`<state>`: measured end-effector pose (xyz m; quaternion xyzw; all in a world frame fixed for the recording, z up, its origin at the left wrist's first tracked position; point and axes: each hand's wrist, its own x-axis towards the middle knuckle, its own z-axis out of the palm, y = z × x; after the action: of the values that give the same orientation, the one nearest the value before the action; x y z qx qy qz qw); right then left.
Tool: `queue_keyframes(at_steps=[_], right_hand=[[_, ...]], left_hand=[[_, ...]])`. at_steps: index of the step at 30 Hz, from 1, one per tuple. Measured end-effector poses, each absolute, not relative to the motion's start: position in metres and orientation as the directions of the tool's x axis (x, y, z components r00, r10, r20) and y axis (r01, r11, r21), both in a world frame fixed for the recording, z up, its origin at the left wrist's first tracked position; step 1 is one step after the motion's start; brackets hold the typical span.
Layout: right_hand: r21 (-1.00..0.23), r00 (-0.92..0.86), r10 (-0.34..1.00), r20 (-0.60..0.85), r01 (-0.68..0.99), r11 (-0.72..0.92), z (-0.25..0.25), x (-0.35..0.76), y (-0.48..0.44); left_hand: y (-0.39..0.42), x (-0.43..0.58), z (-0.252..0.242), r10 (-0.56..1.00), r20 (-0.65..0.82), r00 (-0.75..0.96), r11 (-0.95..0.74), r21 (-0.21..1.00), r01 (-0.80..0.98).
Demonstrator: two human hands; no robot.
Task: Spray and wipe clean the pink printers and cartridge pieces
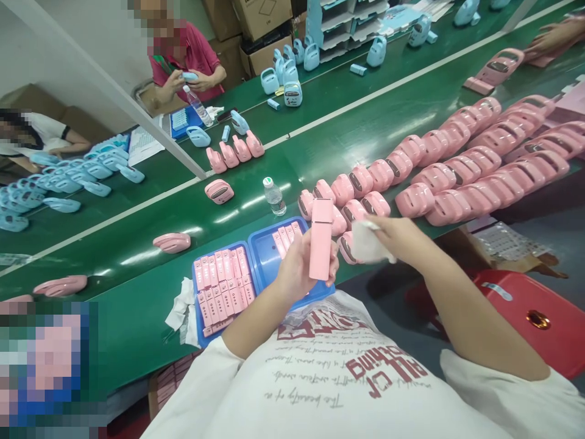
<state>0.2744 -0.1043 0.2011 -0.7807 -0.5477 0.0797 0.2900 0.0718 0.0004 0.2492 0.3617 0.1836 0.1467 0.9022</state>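
A pink rectangular stick-shaped case (pixel 321 244) stands nearly upright in my left hand (pixel 295 268), its fingers wrapped round it. My right hand (pixel 397 241) pinches a white wiping cloth (pixel 371 242), held to the right of the case and apart from it. Below my left hand lies a blue tray (pixel 260 262) with a few pink pieces in it. A second blue tray (pixel 197 305) beside it holds rows of similar pink pieces (pixel 223 283). Rounded pink housings with handles (pixel 361 181) stand just beyond my right hand.
Several rows of pink housings (pixel 498 189) fill the right of the green table (pixel 292 158). A water bottle (pixel 275 196) stands behind the trays. Crumpled tissue (pixel 183 311) lies at left. Across the table, a person in a red shirt (pixel 201 52) handles a blue piece. A red stool (pixel 525 317) stands at right.
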Motion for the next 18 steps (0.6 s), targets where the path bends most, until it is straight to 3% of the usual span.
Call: queue_keyframes(at_steps=[2, 4, 7, 11, 14, 18], right_hand=[[-0.637, 0.532, 0.741, 0.41, 0.748, -0.185, 0.219, 0.264, -0.099], [-0.68, 0.546, 0.623, 0.56, 0.732, -0.031, 0.233, 0.246, -0.092], [-0.562, 0.259, 0.675, 0.691, 0.78, 0.275, 0.235, 0.214, -0.082], [-0.32, -0.186, 0.67, 0.719, 0.767, 0.556, 0.219, 0.196, -0.078], [-0.266, -0.185, 0.629, 0.755, 0.79, 0.552, 0.217, 0.206, -0.075], [-0.296, -0.081, 0.586, 0.807, 0.802, 0.519, 0.219, 0.211, -0.07]], left_hand=[[0.0, 0.074, 0.247, 0.369, -0.232, 0.9, 0.725, 0.677, -0.123], [0.0, 0.076, 0.244, 0.327, -0.237, 0.915, 0.756, 0.646, -0.103], [0.003, 0.078, 0.238, 0.321, -0.263, 0.91, 0.783, 0.614, -0.099], [0.009, 0.081, 0.234, 0.391, -0.384, 0.836, 0.808, 0.578, -0.112], [0.008, 0.081, 0.232, 0.325, -0.368, 0.871, 0.814, 0.578, -0.059], [0.007, 0.081, 0.231, 0.248, -0.351, 0.903, 0.841, 0.541, -0.021]])
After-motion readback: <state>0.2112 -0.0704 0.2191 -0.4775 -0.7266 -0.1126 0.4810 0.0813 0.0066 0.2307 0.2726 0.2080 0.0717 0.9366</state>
